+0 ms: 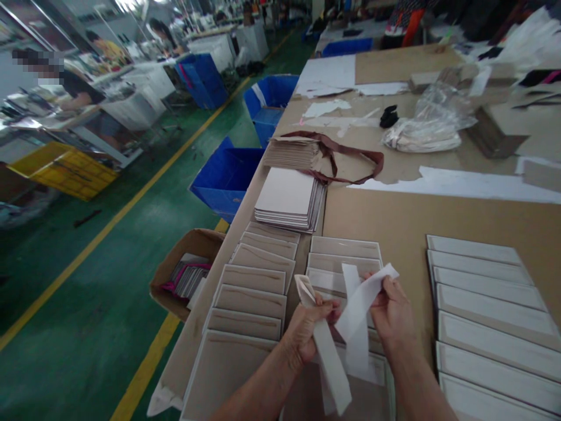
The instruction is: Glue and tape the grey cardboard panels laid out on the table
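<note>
Handling the white strips [357,310] well seemed to need a light, even pull, so that none creased. The right hand [392,310] pinched them near the top, while the left hand [307,327] pinched a folded cream bundle [328,356], both above overlapping panels [249,301] on the surface [372,213]. Beside the surface, blue bins [232,175] stood on the green floor [109,280].

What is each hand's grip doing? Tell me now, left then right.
Left hand: closed, holding folded off-white strips.
Right hand: closed, pinching at least one thin white strip.
</note>
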A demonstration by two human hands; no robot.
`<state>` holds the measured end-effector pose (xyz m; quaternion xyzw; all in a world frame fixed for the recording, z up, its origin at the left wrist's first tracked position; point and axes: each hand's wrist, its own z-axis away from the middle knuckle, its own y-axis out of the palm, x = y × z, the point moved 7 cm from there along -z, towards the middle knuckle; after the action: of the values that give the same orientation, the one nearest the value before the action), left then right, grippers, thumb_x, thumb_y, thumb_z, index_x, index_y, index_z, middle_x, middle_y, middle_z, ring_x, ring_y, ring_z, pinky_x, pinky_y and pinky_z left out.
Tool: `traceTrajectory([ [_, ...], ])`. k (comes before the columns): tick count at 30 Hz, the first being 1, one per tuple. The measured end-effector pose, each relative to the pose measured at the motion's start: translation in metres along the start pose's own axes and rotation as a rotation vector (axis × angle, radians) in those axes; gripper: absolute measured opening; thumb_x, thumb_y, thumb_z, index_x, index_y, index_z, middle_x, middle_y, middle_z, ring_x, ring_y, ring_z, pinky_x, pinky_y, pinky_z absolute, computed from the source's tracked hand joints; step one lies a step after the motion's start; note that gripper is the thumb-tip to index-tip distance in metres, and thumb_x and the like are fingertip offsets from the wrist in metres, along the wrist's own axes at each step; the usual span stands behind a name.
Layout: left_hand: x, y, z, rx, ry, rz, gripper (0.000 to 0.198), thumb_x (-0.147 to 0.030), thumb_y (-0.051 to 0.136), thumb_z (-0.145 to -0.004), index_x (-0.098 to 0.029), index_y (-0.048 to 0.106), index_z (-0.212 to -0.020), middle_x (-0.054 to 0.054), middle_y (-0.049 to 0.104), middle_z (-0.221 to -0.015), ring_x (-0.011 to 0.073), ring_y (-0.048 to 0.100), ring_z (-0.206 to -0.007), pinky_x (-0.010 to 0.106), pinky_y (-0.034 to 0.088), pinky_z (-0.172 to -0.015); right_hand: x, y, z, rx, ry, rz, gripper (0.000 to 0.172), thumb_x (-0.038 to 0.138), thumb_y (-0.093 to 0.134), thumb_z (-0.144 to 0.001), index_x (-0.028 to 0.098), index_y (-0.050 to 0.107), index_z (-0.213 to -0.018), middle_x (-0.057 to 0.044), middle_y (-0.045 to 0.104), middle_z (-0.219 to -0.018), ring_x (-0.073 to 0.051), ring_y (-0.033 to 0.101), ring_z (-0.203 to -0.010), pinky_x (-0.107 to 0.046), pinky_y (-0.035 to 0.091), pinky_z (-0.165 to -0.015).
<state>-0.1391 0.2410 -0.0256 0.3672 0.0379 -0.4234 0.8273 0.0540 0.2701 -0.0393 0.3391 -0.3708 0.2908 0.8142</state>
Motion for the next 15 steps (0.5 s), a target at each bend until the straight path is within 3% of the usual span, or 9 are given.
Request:
traceTrajectory([
  [3,0.001,-0.005,0.0,-0.024,-0.035,-0.065,0.038,-0.015,0.081,-0.058,-0.019,0.048,-0.077,0.001,0.069,-0.083,0.0111,0.061,-0.059,0.032,0.055,-0.066,0.007,0.006,-0.013,-0.032,0.069,-0.098,0.023,0.03,0.076,-0.069,0.022,0.063,-0.086,0.004,0.065,-0.075,-0.011,0.066,-0.071,-0.025,0.058,-0.073],
  [5,0.002,-0.007,-0.005,-0.045,-0.018,-0.148,0.034,-0.016,0.078,-0.059,-0.018,0.05,-0.079,0.003,0.07,-0.083,0.0091,0.059,-0.056,0.026,0.052,-0.06,0.009,0.015,-0.013,-0.017,0.133,-0.092,0.026,0.027,0.08,-0.064,0.019,0.065,-0.084,0.003,0.065,-0.075,-0.011,0.065,-0.07,-0.021,0.058,-0.067],
  [8,0.002,-0.007,-0.014,-0.113,0.074,-0.317,0.03,-0.019,0.073,-0.061,-0.015,0.055,-0.084,0.006,0.071,-0.081,0.0029,0.043,-0.043,0.017,0.036,-0.044,0.015,0.024,-0.006,0.069,0.166,-0.085,0.032,0.029,0.083,-0.061,0.019,0.066,-0.086,0.003,0.063,-0.073,-0.007,0.06,-0.06,-0.014,0.052,-0.052],
  [10,0.001,-0.007,-0.019,-0.145,0.115,-0.441,0.03,-0.026,0.07,-0.065,-0.014,0.057,-0.089,0.003,0.068,-0.074,0.0018,0.032,-0.04,0.017,0.027,-0.041,0.019,0.022,-0.001,0.164,0.186,-0.106,0.036,0.036,0.084,-0.061,0.02,0.065,-0.087,0.006,0.057,-0.066,-0.003,0.046,-0.044,-0.011,0.038,-0.036],
  [12,0.0,-0.008,-0.02,-0.182,0.129,-0.555,0.028,-0.034,0.068,-0.069,-0.015,0.058,-0.088,-0.002,0.061,-0.063,0.0032,0.03,-0.041,0.018,0.025,-0.042,0.024,0.013,0.001,0.233,0.193,-0.04,0.037,0.045,0.082,-0.062,0.021,0.063,-0.083,0.008,0.05,-0.058,-0.002,0.031,-0.035,-0.014,0.025,-0.029],
  [15,-0.011,-0.007,-0.018,-0.182,0.212,-0.71,0.022,-0.031,0.072,-0.064,-0.016,0.059,-0.073,-0.007,0.049,-0.054,0.0055,0.036,-0.047,0.019,0.028,-0.047,0.032,-0.001,-0.002,0.262,0.152,0.237,0.037,0.053,0.075,-0.069,0.02,0.057,-0.071,0.008,0.042,-0.047,-0.004,0.028,-0.034,-0.017,0.022,-0.032],
])
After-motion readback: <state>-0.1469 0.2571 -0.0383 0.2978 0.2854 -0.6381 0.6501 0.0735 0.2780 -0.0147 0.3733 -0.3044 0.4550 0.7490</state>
